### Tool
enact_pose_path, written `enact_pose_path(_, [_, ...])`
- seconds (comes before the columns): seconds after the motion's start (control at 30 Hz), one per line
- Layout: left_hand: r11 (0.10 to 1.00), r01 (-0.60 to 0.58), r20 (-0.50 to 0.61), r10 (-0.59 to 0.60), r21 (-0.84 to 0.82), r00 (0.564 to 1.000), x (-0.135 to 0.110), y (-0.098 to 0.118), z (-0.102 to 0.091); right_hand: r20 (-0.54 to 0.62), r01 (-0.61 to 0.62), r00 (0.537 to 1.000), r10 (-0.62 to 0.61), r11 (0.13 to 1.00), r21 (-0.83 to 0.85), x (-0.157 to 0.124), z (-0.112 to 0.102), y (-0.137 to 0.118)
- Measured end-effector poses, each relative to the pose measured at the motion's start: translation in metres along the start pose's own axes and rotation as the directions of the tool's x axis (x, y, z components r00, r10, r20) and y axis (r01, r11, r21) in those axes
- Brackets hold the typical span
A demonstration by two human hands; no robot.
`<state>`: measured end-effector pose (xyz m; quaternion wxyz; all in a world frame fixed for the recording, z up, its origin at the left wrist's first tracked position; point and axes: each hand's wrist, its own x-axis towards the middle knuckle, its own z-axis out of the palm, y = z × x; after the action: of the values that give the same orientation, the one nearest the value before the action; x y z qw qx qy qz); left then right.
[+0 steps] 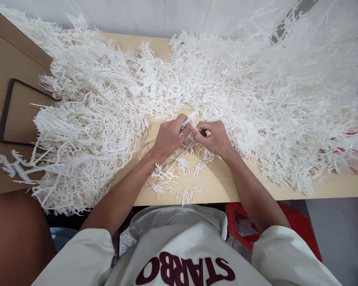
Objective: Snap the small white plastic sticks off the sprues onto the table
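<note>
My left hand (pixel 173 134) is closed on a small white plastic branch piece (pixel 192 116), whose fine twigs stick out above the fingers. Close beside it, my right hand (pixel 210 135) pinches at the lower end of the same piece with thumb and forefinger. The exact contact between the fingertips is too small to make out. Below the hands, several loose white twig pieces (pixel 183 165) lie scattered on the pale wooden tabletop (pixel 220 184).
Large heaps of white branching pieces lie at the left (pixel 86 119) and right (pixel 274 99), meeting behind my hands. A black metal handle (pixel 6 111) is on the brown board at left. A clear, red-marked plastic bag (pixel 353 159) lies far right. A red stool (pixel 298 222) stands below the table.
</note>
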<state>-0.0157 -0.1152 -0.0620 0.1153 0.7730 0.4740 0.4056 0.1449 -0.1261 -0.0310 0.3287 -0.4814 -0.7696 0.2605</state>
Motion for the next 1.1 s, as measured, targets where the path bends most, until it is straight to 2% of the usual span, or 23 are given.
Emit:
enact_pose_path(0.27, [0.999, -0.027, -0.017, 0.028, 0.036, 0.999, 0.001, 0.001, -0.003, -0.039, -0.032, 0.999, 0.034, 0.998, 0.057, -0.001, 0.000, 0.003])
enact_pose_path(0.4, [0.994, -0.107, 0.015, 0.106, 0.036, 0.994, 0.005, -0.008, -0.010, -0.148, -0.064, 0.987, 0.060, 0.998, -0.028, 0.001, 0.003, 0.007])
enact_pose_path(0.47, [0.993, -0.093, 0.009, 0.093, 0.065, 0.996, 0.006, -0.011, -0.011, -0.167, -0.067, 0.984, 0.056, 0.996, -0.065, 0.002, 0.006, 0.007])
enact_pose_path(0.6, [0.995, -0.037, -0.004, 0.038, 0.097, 0.999, 0.002, -0.009, -0.005, -0.042, -0.070, 0.997, 0.070, 0.998, 0.002, 0.002, 0.008, 0.003])
enact_pose_path(0.73, [0.998, -0.009, 0.007, 0.009, 0.067, 1.000, 0.000, -0.005, 0.001, -0.014, -0.123, 0.992, 0.126, 0.986, 0.108, 0.002, 0.004, -0.001])
enact_pose_path(0.8, [0.999, 0.022, -0.002, -0.022, 0.022, 1.000, 0.002, -0.009, 0.000, 0.056, -0.147, 0.989, 0.140, 0.976, 0.159, 0.000, 0.001, -0.003])
enact_pose_path(0.87, [0.994, 0.096, -0.085, -0.100, -0.055, 0.991, 0.006, -0.016, -0.005, 0.182, -0.159, 0.976, 0.120, 0.963, 0.218, -0.002, 0.001, -0.006])
enact_pose_path(0.93, [0.976, 0.165, -0.220, -0.194, -0.145, 0.956, 0.011, -0.022, -0.011, 0.245, -0.136, 0.967, 0.072, 0.956, 0.259, -0.004, 0.004, -0.007])
enact_pose_path(0.97, [0.967, 0.175, -0.239, -0.216, -0.183, 0.947, 0.013, -0.023, -0.013, 0.218, -0.105, 0.975, 0.047, 0.960, 0.260, -0.005, 0.006, -0.008])
enact_pose_path(1.0, [0.959, 0.177, -0.216, -0.225, -0.221, 0.950, 0.014, -0.023, -0.015, 0.143, -0.064, 0.989, 0.029, 0.967, 0.248, -0.006, 0.009, -0.007])
enact_pose_path(1.07, [0.945, 0.176, -0.116, -0.214, -0.274, 0.970, 0.014, -0.019, -0.016, -0.069, -0.001, 0.998, 0.014, 0.981, 0.194, -0.006, 0.013, -0.004])
enact_pose_path(1.1, [0.942, 0.174, -0.058, -0.198, -0.288, 0.978, 0.013, -0.015, -0.015, -0.176, 0.011, 0.984, 0.018, 0.986, 0.165, -0.005, 0.014, -0.002])
